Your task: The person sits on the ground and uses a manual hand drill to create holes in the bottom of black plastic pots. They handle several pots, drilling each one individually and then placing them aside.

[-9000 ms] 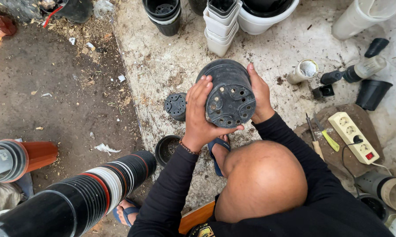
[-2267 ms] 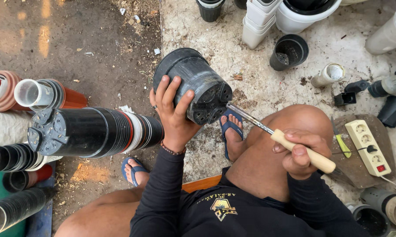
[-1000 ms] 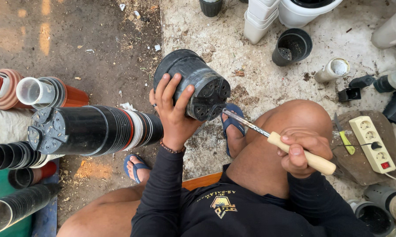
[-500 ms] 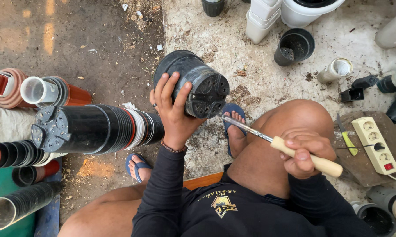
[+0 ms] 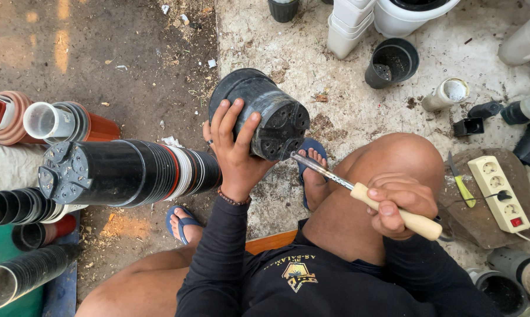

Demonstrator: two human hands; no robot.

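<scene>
Above the concrete floor (image 5: 265, 41), left hand (image 5: 235, 147) grips a stack of black round plastic plant pots (image 5: 262, 114), tilted on its side, base toward the person. Right hand (image 5: 400, 205) is clenched on the pale wooden handle of a metal-shafted tool (image 5: 365, 191); its tip touches the pot base. White power strip (image 5: 500, 194) lies right, on a brown board (image 5: 482, 220).
</scene>
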